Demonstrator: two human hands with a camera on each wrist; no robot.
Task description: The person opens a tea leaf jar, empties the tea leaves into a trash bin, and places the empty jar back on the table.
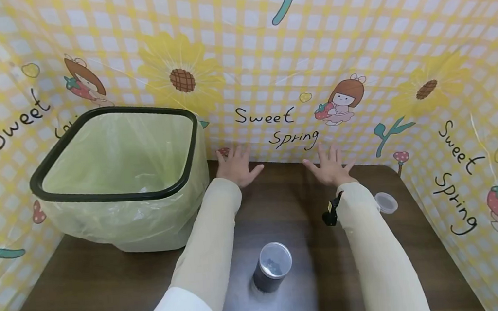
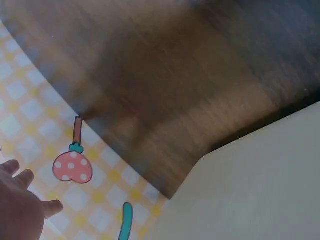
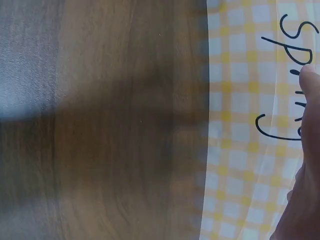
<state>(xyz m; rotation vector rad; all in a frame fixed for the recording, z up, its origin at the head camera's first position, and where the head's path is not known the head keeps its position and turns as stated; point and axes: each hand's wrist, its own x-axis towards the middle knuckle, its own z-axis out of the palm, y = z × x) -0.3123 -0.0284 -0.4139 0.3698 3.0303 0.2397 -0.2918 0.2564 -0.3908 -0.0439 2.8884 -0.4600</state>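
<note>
Head: left hand (image 1: 237,169) and right hand (image 1: 331,169) are spread wide, nothing held; dark, clear-topped, plastic-looking cylindrical container (image 1: 272,267) is stood upright lower centre, below both, left slightly nearer. Left wrist: hand cropped lower left. Right wrist: hand cropped right edge.

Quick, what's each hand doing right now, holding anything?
Left hand: open, fingers spread, holding nothing.
Right hand: open, fingers spread, also holding nothing.

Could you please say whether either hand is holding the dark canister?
No, the dark canister stands on the table, apart from the spread left hand and right hand.
</note>
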